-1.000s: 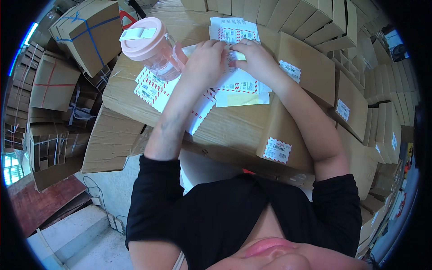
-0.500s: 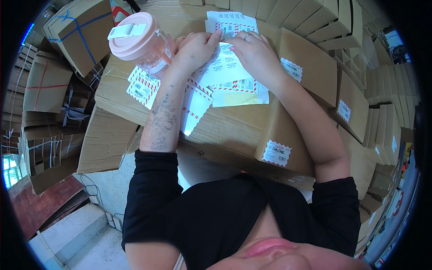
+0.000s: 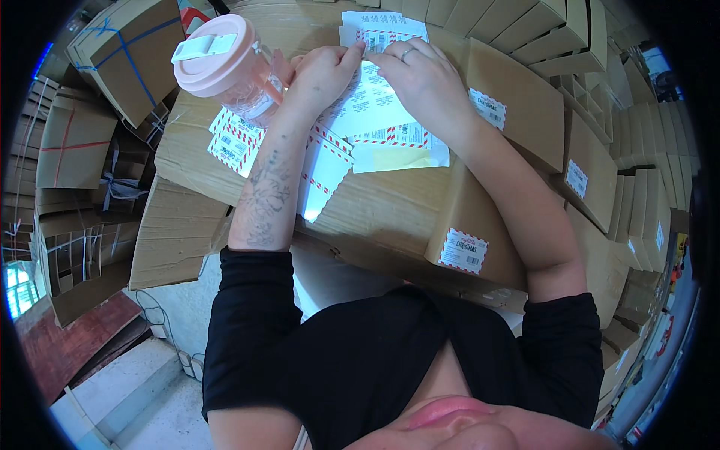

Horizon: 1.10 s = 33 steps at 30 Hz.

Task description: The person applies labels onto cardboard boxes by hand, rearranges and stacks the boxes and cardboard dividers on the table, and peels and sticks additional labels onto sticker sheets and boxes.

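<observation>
In the head view, both hands meet near the top middle of the picture. The left hand (image 3: 321, 73) and the right hand (image 3: 420, 79) are pinching the same small sticker (image 3: 373, 43), which has a red and white striped edge. The fingers of each hand are closed tight on it, with the thumbs and first fingers almost touching each other. A ring (image 3: 406, 53) sits on one finger of the right hand.

The sticker is at the top of a white sheet of stickers (image 3: 375, 97). This sheet lies flat under the hands. More sticker sheets (image 3: 238, 142) are spread out to the left and below, some with the same red and white edges. A pale yellow paper (image 3: 397, 159) lies just under the right wrist.

All of this rests on a big brown cardboard box (image 3: 375, 210) in the middle of the picture. One sticker is already stuck on its front side (image 3: 462, 250), lower right of the middle.

A pink cup with a lid (image 3: 225, 67) stands in the upper left, just beside the left hand. Many more brown boxes (image 3: 525, 112) are stacked on the right side and the left side.
</observation>
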Available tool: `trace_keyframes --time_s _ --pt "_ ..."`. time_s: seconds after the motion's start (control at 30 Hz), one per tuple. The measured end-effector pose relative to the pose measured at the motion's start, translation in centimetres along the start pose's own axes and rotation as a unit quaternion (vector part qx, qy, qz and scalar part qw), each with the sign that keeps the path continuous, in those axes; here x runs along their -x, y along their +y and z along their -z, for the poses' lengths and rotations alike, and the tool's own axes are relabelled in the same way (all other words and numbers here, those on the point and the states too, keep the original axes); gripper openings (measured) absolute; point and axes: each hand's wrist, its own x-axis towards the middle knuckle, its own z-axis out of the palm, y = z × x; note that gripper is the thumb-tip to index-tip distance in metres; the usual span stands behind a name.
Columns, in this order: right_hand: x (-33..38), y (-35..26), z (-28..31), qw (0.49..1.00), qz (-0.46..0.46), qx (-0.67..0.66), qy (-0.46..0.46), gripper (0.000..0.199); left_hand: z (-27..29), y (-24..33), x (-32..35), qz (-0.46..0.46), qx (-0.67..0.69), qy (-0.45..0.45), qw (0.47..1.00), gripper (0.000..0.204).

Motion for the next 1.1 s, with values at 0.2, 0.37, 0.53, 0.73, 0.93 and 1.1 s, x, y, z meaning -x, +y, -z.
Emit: trace_keyframes --time_s 0.2,0.37,0.53,0.73,0.93,1.1 --pt "-0.2 -0.4 0.7 0.999 0.038 0.014 -0.012 0.018 0.2 0.2 0.1 0.011 -0.018 -0.011 1.000 0.061" --pt "0.0 -0.6 0.4 1.000 0.011 -0.015 -0.011 0.015 -0.3 -0.2 -0.1 -0.005 -0.021 0.000 1.000 0.060" --pt "0.2 -0.3 0.4 0.998 0.029 -0.053 0.001 0.015 -0.6 -0.4 -0.1 -0.008 -0.005 0.013 1.000 0.065" --pt "0.1 -0.2 0.7 0.998 0.022 -0.061 -0.005 0.017 -0.3 -0.1 -0.3 0.007 -0.023 -0.014 1.000 0.062" --pt "0.0 -0.5 0.8 0.998 0.017 -0.063 -0.025 0.027 0.0 0.3 0.1 0.020 0.004 0.005 1.000 0.058" --pt "-0.4 -0.2 0.2 0.989 -0.036 -0.138 0.031 0.050 -1.0 -0.5 0.9 -0.146 0.071 0.173 0.972 0.041"
